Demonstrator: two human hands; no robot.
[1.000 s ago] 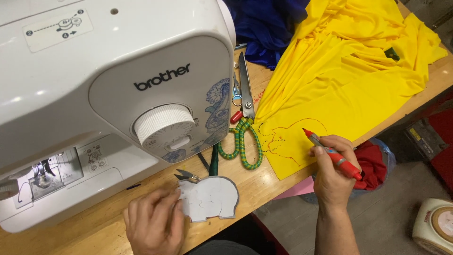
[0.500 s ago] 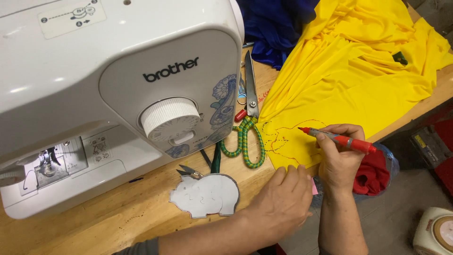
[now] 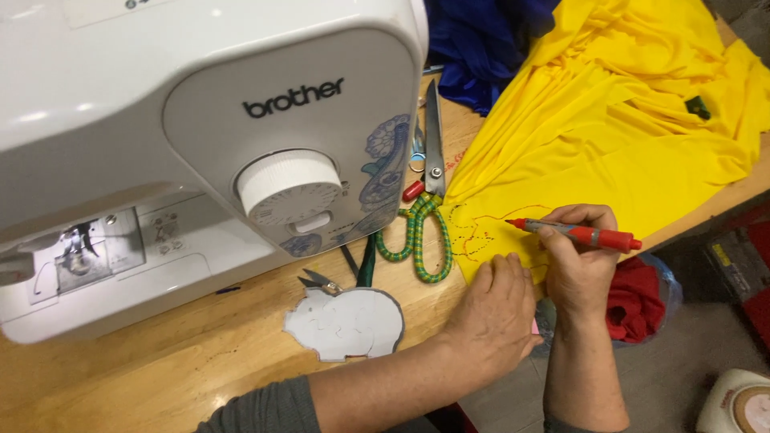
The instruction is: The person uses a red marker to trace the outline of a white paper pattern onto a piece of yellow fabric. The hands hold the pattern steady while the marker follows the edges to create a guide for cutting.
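the right hand (image 3: 579, 261) is gripping a red marker (image 3: 579, 234), fingers clamped round its barrel, the tip pointing left and hovering just over the near corner of the yellow fabric (image 3: 609, 128). i cannot tell whether the tip is actually touching the cloth. the fabric is lying spread over the right end of the wooden table (image 3: 128, 393), its corner hanging at the table's front edge, and a faint dotted outline in red is showing on that corner, just left of the marker tip.

the left hand (image 3: 491, 317) is lying palm down across the table edge, fingers together and stretched flat, fingertips pressing on the lower edge of the yellow fabric right beside the dotted outline. it is holding nothing. a grey sleeve is covering the forearm behind it.

to the left of that hand a white paper cut-out (image 3: 346, 324), shaped like a small round animal, is lying flat on the wood. just above it a small pair of thread snips (image 3: 319, 281) is resting. big scissors (image 3: 429, 192) with green-wrapped handles are lying between the fabric and the white sewing machine (image 3: 184, 152), blades pointing away. the machine is filling the left half of the view. a dark blue cloth (image 3: 489, 48) is bunching up at the far side, touching the yellow one. below the table edge, a red cloth (image 3: 642, 309) is sitting near the right wrist.
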